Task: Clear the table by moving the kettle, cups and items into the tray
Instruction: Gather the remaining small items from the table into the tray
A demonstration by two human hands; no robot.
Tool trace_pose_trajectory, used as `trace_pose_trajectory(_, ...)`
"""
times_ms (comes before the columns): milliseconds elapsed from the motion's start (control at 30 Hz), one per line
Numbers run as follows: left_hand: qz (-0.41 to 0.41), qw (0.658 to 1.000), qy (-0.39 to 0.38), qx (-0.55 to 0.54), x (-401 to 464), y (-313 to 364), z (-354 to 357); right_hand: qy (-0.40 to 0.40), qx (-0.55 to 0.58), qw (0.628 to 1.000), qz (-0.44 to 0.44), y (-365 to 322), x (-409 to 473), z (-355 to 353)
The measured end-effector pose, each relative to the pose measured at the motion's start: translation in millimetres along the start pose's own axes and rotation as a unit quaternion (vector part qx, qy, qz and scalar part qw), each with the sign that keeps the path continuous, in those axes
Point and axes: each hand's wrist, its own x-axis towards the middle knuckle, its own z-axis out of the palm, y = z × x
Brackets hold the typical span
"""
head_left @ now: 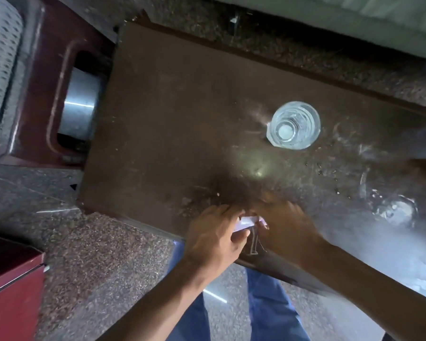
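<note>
On the dark brown table (pixel 182 119) stands a clear empty glass (pixel 293 125), upright, toward the far right. A second clear glass (pixel 396 212) sits blurred near the right edge. My left hand (pixel 214 236) and my right hand (pixel 288 227) meet at the table's near edge, both with fingers closed on a small white piece of paper (pixel 250 221) held between them. A thin clear thing hangs below the paper; I cannot tell what it is. No tray or kettle shows clearly.
A maroon plastic stool (pixel 47 94) stands left of the table, with a shiny metal vessel (pixel 80 104) seen through its opening. A red object (pixel 10 291) is at the lower left. Crumbs lie on the table's right part. The floor is speckled granite.
</note>
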Motion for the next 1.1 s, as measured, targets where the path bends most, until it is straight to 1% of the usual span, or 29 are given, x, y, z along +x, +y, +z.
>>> trace_pose_trajectory(67, -0.015, 0.998, 0.041, -0.039, -0.8, -13.0, -22.4, 0.044, 0.081, 0.996, -0.001, -15.9, 12.2, -18.6)
trace_pose_trajectory(133, -0.039, 0.993, 0.074, -0.081, 0.6, -28.4, -46.6, 0.088, 0.146, 0.985, -0.020, -35.7, 26.9, -39.8)
trace_pose_trajectory(233, -0.065, 0.978, 0.140, -0.140, 4.9, -59.7, -97.0, 0.111, 0.194, 0.974, -0.039, -83.3, 58.1, -70.7)
trace_pose_trajectory(300, -0.065, 0.968, 0.199, -0.140, 9.0, -81.7, -135.5, 0.122, 0.218, 0.968, -0.038, -117.8, 83.2, -91.1)
trace_pose_trajectory(400, -0.060, 0.945, 0.288, -0.142, 12.9, -116.0, -192.6, 0.157, 0.237, 0.957, -0.058, -173.6, 123.1, -123.6)
trace_pose_trajectory(500, -0.055, 0.922, 0.360, -0.131, 17.3, -146.0, -245.2, 0.162, 0.243, 0.951, -0.101, -232.9, 160.9, -155.2)
trace_pose_trajectory(633, -0.075, 0.902, 0.421, -0.063, 21.4, -177.1, -302.2, 0.169, 0.193, 0.949, -0.183, -312.0, 212.9, -179.1)
trace_pose_trajectory(667, -0.091, 0.901, 0.422, -0.049, 22.1, -183.2, -312.8, 0.168, 0.175, 0.950, -0.198, -330.6, 226.9, -182.3)
trace_pose_trajectory(733, -0.134, 0.907, 0.398, -0.034, 24.1, -190.6, -329.1, 0.163, 0.134, 0.952, -0.223, -364.5, 255.7, -186.1)
trace_pose_trajectory(833, -0.197, 0.925, 0.326, -0.001, 31.0, -198.5, -338.6, 0.156, 0.074, 0.951, -0.256, -407.6, 294.8, -187.4)
trace_pose_trajectory(900, -0.229, 0.933, 0.278, 0.017, 37.6, -206.0, -336.1, 0.138, 0.039, 0.951, -0.275, -430.7, 318.0, -185.0)
trace_pose_trajectory(1000, -0.259, 0.940, 0.221, 0.025, 47.9, -218.4, -326.5, 0.100, -0.009, 0.955, -0.278, -456.1, 348.5, -177.2)
trace_pose_trajectory(1100, -0.271, 0.942, 0.194, 0.025, 56.7, -226.3, -315.5, 0.062, -0.062, 0.957, -0.277, -473.2, 371.8, -166.5)
